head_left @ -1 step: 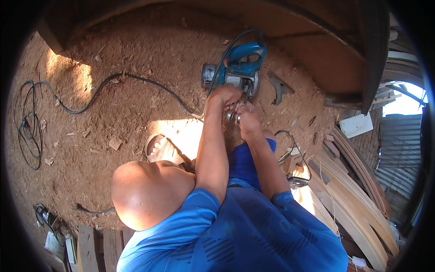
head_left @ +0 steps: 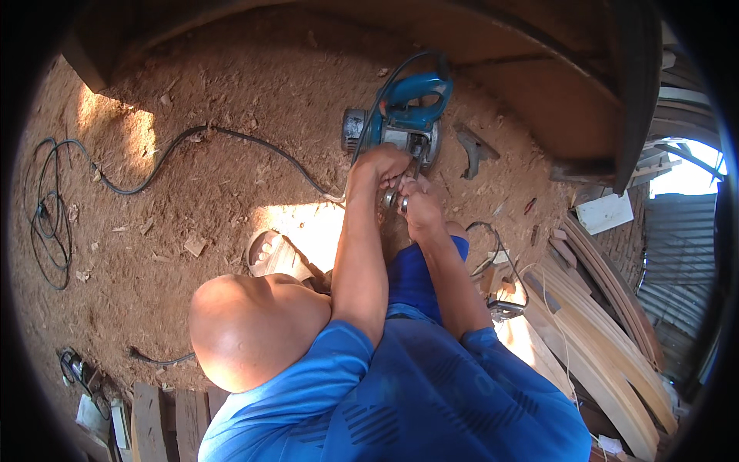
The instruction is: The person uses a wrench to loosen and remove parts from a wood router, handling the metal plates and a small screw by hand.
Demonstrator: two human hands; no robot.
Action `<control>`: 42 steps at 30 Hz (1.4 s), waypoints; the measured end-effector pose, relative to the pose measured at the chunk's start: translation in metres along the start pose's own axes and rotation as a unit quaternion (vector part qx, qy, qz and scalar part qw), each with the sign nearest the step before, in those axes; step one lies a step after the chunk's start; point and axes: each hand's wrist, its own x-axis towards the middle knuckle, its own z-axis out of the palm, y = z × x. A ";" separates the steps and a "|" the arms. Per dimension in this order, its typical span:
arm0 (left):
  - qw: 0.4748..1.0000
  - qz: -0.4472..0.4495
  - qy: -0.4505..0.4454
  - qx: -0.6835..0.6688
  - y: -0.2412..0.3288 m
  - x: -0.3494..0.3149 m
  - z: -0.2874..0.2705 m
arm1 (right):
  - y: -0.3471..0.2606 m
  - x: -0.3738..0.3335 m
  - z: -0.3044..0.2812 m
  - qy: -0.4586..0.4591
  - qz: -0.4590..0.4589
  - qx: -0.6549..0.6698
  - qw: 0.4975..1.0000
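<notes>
A circular saw (head_left: pixel 419 115) with a blue handle and grey metal body rests on the dirt ground in front of me. My left hand (head_left: pixel 385 163) is closed against its near side, with its fingers curled and what they grip mostly hidden. Just right of it and nearer, my right hand (head_left: pixel 423 208) is closed around a small shiny metal piece (head_left: pixel 405 204) with a rounded end. Another round metal end (head_left: pixel 389 198) shows between the two hands. The fingertips and the near part of the saw are covered by my hands.
A black cable (head_left: pixel 262 140) snakes left to a loose coil. A dark metal bracket-like part (head_left: pixel 476 150) lies right of the saw. Dark wooden furniture (head_left: pixel 531 108) stands beyond. Curved wooden boards (head_left: pixel 593 346) are stacked at the right, beside another corded tool (head_left: pixel 506 309).
</notes>
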 end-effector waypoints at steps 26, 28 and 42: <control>0.999 -0.004 -0.001 -0.036 0.012 -0.009 0.006 | -0.031 -0.032 -0.006 -0.053 -0.001 0.261 0.964; 0.999 -0.001 -0.001 -0.034 0.011 -0.009 0.005 | -0.024 -0.030 -0.011 -0.062 -0.007 0.297 0.953; 0.992 -0.054 -0.064 -0.099 -0.045 0.009 0.028 | -0.078 -0.031 -0.005 -0.105 -0.046 0.378 0.919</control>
